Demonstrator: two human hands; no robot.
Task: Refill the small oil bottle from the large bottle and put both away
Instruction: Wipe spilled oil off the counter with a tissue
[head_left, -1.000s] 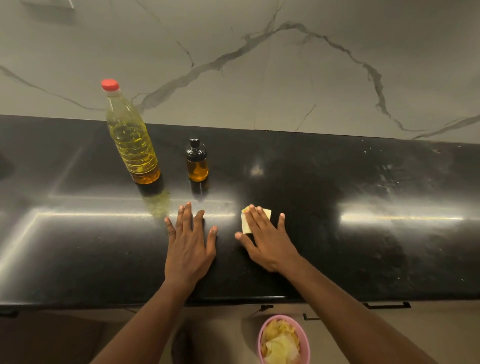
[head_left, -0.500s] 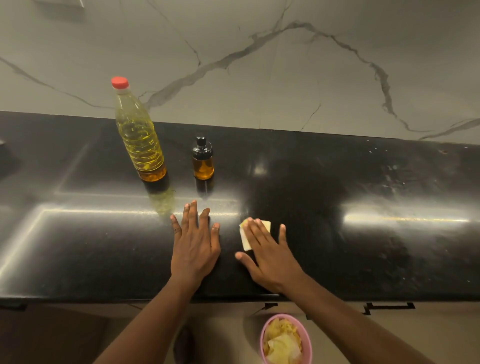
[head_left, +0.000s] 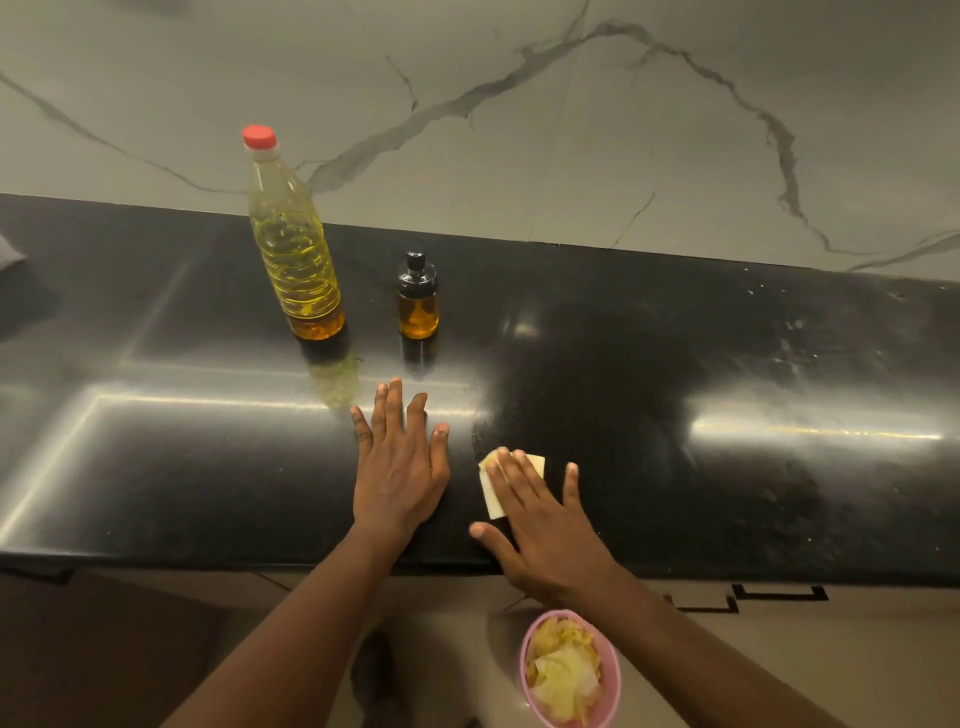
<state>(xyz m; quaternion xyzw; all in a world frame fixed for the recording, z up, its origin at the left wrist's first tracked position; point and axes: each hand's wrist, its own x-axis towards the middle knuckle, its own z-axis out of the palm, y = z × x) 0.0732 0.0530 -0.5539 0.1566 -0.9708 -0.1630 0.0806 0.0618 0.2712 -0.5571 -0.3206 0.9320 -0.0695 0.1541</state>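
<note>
I am resting my left hand (head_left: 397, 475) flat, fingers spread, on the counter (head_left: 727, 493); my right hand (head_left: 540, 525), also splayed, is pressing a yellow cloth (head_left: 491, 493).

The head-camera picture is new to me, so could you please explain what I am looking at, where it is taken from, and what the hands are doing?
There is no machine here. A person wears one wide-angle camera on the head, looking forward and down, so both arms enter from the bottom edge.

The dark glossy surface is a countertop against a marbled wall. On it stand a large oil bottle with a red cap, closed, and to its right, apart from it, a small oil bottle with a black top.

The left hand lies flat and spread on the counter, holding nothing. The right hand presses its fingers on a pale folded cloth or paper; I cannot tell which.

Below the counter edge sits a pink bin with crumpled pale scraps.
</note>
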